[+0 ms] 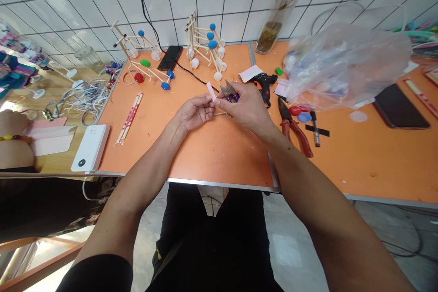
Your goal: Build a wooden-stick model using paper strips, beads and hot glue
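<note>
My left hand point(195, 112) pinches a narrow white paper strip point(211, 91) between thumb and fingers. My right hand point(244, 107) holds small scissors point(227, 92) with purple handles, their metal blades pointing up and left, right beside the strip. The blades and the paper look very close, but I cannot tell if they touch. A thin wooden stick point(221, 113) shows under my hands. Both hands hover just above the orange tabletop point(212, 155).
Right of my hands lie a black glue gun point(265, 84), red-handled pliers point(294, 127) and a crumpled plastic bag point(345, 66). Stick models with blue and white ends point(207, 45) stand at the back. A co-worker's forearm point(13, 139) with a beaded bracelet rests at left.
</note>
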